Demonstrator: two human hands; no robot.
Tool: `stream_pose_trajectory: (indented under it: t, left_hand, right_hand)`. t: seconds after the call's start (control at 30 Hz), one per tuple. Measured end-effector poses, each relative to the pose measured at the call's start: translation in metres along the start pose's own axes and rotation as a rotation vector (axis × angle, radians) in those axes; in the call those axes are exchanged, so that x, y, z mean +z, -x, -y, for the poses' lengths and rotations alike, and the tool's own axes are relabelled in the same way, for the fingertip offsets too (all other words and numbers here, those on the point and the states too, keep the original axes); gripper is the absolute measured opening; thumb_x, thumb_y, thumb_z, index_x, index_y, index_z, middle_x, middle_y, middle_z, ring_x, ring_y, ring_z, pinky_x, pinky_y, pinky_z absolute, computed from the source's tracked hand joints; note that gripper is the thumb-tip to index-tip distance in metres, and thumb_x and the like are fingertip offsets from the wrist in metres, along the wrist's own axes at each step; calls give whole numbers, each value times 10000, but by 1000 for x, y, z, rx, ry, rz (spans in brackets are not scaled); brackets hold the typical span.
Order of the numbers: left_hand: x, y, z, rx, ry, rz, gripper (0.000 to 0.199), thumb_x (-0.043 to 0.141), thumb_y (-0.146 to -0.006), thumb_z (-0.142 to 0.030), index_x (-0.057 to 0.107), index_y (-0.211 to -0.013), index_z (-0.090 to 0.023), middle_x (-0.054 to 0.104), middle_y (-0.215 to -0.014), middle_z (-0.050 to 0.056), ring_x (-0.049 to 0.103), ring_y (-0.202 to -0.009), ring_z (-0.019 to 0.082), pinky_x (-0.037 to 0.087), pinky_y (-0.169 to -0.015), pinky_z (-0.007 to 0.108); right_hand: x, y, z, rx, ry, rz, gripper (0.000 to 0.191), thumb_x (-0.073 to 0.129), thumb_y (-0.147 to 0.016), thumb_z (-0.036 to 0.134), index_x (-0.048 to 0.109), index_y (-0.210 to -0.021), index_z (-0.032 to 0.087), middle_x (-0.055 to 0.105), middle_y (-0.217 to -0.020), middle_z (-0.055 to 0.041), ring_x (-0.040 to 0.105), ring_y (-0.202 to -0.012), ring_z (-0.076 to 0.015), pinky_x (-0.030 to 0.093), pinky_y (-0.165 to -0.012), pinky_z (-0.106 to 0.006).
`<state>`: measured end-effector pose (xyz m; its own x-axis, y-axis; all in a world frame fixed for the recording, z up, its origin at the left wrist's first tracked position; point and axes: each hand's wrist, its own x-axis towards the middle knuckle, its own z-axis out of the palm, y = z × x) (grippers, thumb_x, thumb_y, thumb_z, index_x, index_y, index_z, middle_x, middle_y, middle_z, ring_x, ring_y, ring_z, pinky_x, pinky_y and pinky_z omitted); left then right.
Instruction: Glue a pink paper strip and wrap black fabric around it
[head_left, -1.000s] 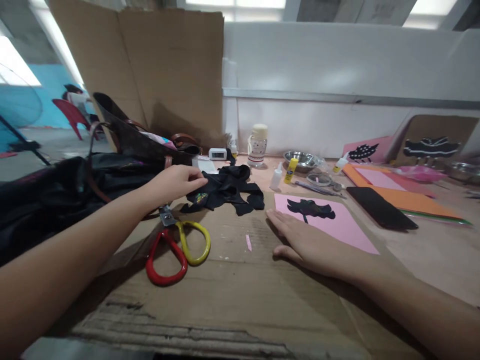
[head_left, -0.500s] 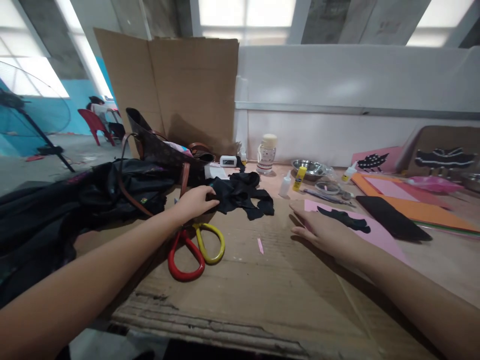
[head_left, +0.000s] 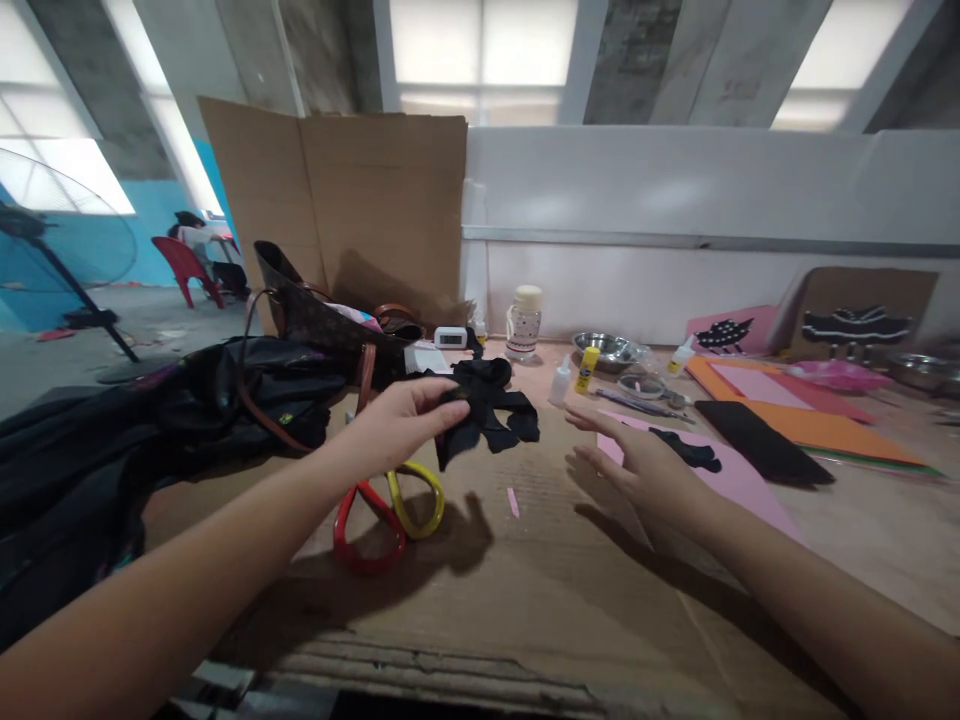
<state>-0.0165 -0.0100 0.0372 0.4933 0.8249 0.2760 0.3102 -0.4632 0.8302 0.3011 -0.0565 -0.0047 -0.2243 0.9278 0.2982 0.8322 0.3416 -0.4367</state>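
Observation:
My left hand (head_left: 409, 420) pinches a piece of black material (head_left: 459, 432) at the near side of a pile of black scraps (head_left: 487, 385). My right hand (head_left: 637, 465) hovers with its fingers apart and holds nothing, beside a pink sheet (head_left: 739, 495) that bears a black cut-out shape (head_left: 694, 452), partly hidden by the hand. Scissors with one red and one yellow handle (head_left: 420, 500) lie under my left wrist, their blades hidden. A small pink strip (head_left: 513, 502) rests on the cardboard (head_left: 555, 590) between my hands.
A black bag (head_left: 187, 400) and a brown handbag (head_left: 322, 325) stand left. Farther back are a bottle (head_left: 523, 325), glue bottle (head_left: 560, 382), glue stick (head_left: 587, 370) and metal bowl (head_left: 606, 348). Orange sheets (head_left: 847, 430) and a black flat object (head_left: 761, 440) lie right. A person (head_left: 195, 235) sits far left.
My left hand has lifted a black piece and moved slightly right with it. My right hand has lifted a little, its fingers spread more. The whole view has tilted upward slightly.

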Motion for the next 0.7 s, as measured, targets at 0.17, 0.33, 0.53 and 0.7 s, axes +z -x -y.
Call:
stream_pose_trajectory:
  t: [0.17,0.33,0.53,0.7]
  left_hand:
    - [31,30,-27,56,-54,251,355,551,-994,-359,597,-1314,-212,725,-1141,74,666,-958,212,556,-843,346]
    - [50,46,-31,63,-80,360,357,563,-964,-300,585,-1313,-231,698,-1020,48,640,-836,194,523,-744,302]
    - [72,51,6,-140,-27,405,261,625,-872,-238,606,-1133,-239,671,-835,-18,620,-736,175,464,-658,267]
    - [82,68,40,40,-288,312,231,612,-859,-197,605,-1063,-306,705,-876,-19,638,-748,199,458,-657,300]
  right_hand:
    - [-7,6,46,-153,-564,152,691,606,-997,493,372,-1594,233,605,-1488,-186,622,-1336,-291,526,-1076,-519]
    - [-2,14,73,-115,-711,358,710,678,-963,312,378,-1605,275,736,-1277,-98,701,-1176,-224,578,-962,-375]
    - [30,22,56,85,-636,385,168,635,-891,167,762,-991,209,793,-957,-18,728,-871,-184,571,-795,-293]
    - [41,26,49,173,-556,349,63,674,-876,209,731,-896,188,773,-860,-18,705,-796,-174,551,-729,-268]
